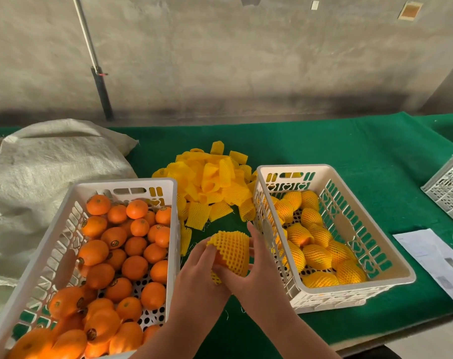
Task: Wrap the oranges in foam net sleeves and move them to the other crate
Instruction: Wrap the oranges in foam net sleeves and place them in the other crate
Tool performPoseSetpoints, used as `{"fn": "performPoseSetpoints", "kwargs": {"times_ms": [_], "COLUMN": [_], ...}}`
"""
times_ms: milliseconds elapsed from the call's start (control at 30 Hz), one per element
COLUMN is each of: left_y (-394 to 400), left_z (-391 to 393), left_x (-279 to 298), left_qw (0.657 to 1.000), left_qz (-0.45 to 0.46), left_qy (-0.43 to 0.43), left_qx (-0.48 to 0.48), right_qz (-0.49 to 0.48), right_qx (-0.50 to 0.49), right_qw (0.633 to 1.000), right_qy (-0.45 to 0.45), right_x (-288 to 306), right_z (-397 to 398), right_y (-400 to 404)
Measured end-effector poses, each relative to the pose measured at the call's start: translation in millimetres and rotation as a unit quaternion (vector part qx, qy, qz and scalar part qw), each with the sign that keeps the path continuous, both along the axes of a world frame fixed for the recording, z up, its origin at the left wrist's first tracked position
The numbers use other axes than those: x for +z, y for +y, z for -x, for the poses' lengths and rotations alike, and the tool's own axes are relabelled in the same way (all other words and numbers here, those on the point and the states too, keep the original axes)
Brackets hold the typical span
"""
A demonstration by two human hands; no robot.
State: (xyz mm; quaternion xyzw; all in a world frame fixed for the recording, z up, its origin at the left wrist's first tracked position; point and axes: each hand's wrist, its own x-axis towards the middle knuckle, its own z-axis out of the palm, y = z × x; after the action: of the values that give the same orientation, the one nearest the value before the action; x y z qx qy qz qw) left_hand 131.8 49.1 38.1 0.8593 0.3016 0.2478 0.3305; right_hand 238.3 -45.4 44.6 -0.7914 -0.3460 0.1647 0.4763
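You are at a fruit-packing bench in a bare storage or workshop room. A rough, stained concrete wall (246, 60) rises behind a long table under green felt cloth (323, 151). White slotted plastic crates (121, 183) hold loose oranges (134, 268) and netted ones, with a heap of yellow foam net sleeves (209, 182) between them. A woven bulk sack (38, 172) slumps at your left; paper slips (432, 252) lie at your right.

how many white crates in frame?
3. Left crate holds bare oranges; right crate holds sleeved oranges, by the right hand; a third crate sits cut off at the right edge, contents not visible. More may lie out of frame.
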Motion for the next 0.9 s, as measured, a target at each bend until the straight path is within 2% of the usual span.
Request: {"fn": "performPoseSetpoints", "kwargs": {"times_ms": [133, 233, 367, 433, 467, 500, 533, 567, 600, 633, 667, 767, 833, 900], "left_y": [-3, -8, -6, 1, 5, 10, 15, 20, 23, 25, 26, 26, 30, 31], "left_z": [-2, -3, 3, 4, 3, 0, -3, -4, -3, -3, -3, -2, 0, -1], "left_x": [-5, -6, -4, 2, 9, 16, 17, 15, 15, 13, 11, 1, -5, -6], "left_qw": [1.0, 0.999, 0.991, 0.981, 0.967, 0.931, 0.86, 0.771, 0.706, 0.67, 0.664, 0.706, 0.719, 0.715], "left_qz": [-0.009, 0.013, 0.065, 0.125, 0.208, 0.343, 0.501, 0.631, 0.703, 0.738, 0.743, 0.701, 0.682, 0.686], "left_qy": [-0.014, -0.036, -0.118, -0.146, -0.143, -0.122, -0.096, -0.079, -0.062, -0.056, -0.059, -0.101, -0.134, -0.136], "left_qx": [-0.014, -0.031, -0.027, 0.022, 0.039, 0.032, 0.006, -0.025, -0.049, -0.06, -0.057, -0.006, 0.02, 0.008], "right_qz": [0.008, 0.02, 0.034, 0.037, 0.044, 0.054, 0.065, 0.074, 0.079, 0.079, 0.076, 0.078, 0.09, 0.081], "right_qx": [-0.049, -0.076, -0.082, -0.058, -0.034, -0.006, 0.023, 0.052, 0.082, 0.11, 0.136, 0.171, 0.144, 0.115], "right_qw": [0.998, 0.997, 0.996, 0.998, 0.998, 0.998, 0.997, 0.996, 0.993, 0.991, 0.988, 0.982, 0.983, 0.98], "right_qy": [-0.031, -0.022, -0.005, -0.002, -0.003, -0.008, -0.015, -0.021, -0.023, -0.02, -0.012, 0.03, 0.072, 0.143], "right_x": [-1, -4, -2, 2, 4, 6, 8, 8, 8, 6, 4, -2, -5, -4], "right_z": [-1, -7, -24, -32, -34, -34, -32, -28, -24, -20, -17, -18, -20, -21], "right_y": [1, -2, -11, -17, -19, -20, -20, -19, -17, -15, -14, -14, -14, -12]}}
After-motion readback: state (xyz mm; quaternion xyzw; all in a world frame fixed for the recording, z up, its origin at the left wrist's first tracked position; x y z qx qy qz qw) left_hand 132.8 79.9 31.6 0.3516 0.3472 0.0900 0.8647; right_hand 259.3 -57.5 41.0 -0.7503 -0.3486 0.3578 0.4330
